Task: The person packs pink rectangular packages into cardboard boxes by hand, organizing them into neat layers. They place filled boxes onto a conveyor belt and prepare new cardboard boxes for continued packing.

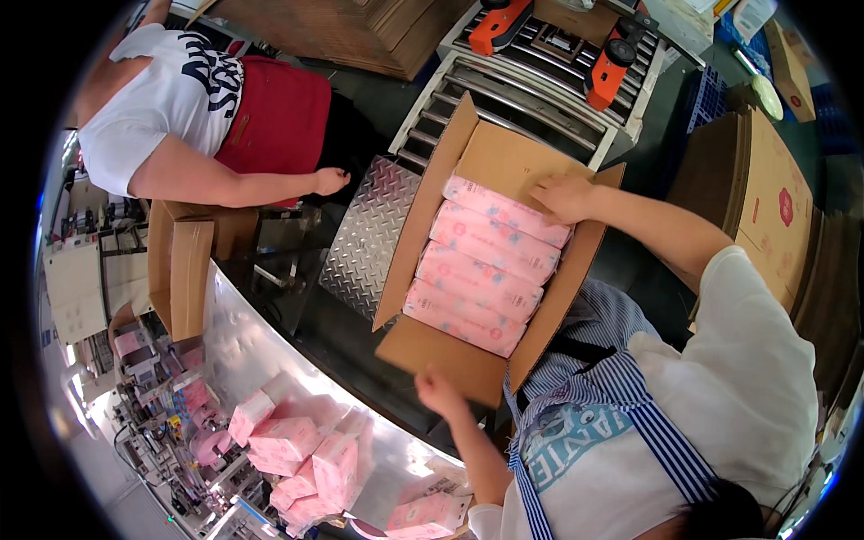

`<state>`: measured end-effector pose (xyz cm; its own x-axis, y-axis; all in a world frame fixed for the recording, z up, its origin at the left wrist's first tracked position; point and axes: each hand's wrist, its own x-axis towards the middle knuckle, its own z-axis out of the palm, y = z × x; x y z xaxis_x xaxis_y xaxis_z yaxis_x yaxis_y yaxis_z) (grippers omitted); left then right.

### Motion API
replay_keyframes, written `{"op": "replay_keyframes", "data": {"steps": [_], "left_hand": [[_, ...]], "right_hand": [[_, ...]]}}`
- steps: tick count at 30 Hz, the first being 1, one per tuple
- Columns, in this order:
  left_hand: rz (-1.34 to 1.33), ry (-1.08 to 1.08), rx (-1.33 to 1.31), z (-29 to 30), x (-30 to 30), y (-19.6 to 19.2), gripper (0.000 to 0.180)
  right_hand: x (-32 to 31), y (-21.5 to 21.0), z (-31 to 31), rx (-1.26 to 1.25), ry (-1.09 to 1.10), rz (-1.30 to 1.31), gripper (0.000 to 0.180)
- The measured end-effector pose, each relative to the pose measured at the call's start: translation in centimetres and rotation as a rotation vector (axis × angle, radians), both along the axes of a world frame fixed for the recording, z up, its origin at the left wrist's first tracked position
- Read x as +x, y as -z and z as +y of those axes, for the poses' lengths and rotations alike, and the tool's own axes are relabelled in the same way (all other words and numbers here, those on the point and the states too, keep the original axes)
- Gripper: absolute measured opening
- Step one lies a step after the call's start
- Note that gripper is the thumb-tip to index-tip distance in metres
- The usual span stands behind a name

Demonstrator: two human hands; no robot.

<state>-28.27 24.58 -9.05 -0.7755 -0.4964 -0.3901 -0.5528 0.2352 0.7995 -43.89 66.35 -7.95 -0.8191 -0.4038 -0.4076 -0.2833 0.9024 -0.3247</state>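
Observation:
An open cardboard carton [430,216] stands before me, holding a row of several pink wrapped packs [490,241] that look like tissue packs. My right hand [564,197] reaches over its far end, fingers apart and bent down onto the end of the farthest pack, against the far cardboard. At the carton's near end, a flap [441,358] is folded outward. Over that flap's outer edge is my left hand [438,392], its fingers curled in; whether they pinch the cardboard is hidden.
Left of the carton lies a ridged metal plate [369,234]; a roller conveyor [513,103] with orange tape dispensers [607,72] is beyond. Loose pink packs [306,459] lie on a metal table [236,328]. Another person [207,117] stands at left. Flat cartons [765,207] are stacked right.

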Motion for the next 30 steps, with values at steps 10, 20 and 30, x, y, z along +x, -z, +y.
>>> {"op": "replay_keyframes", "data": {"steps": [10, 20, 30], "left_hand": [[-0.108, 0.881, -0.57, 6.4, -6.8, 1.1, 0.058], [-0.002, 0.003, 0.042, 9.9, -1.9, 6.5, 0.085], [-0.183, -0.353, 0.592, 12.5, -5.1, 3.5, 0.07]], "right_hand": [[-3.1, -4.2, -3.5, 0.054, -0.252, -0.237, 0.069], [-11.2, -2.9, -9.7, -0.154, 0.055, 0.863, 0.042], [-7.2, 6.5, 2.9, -0.11, 0.506, 0.637, 0.03]]}}
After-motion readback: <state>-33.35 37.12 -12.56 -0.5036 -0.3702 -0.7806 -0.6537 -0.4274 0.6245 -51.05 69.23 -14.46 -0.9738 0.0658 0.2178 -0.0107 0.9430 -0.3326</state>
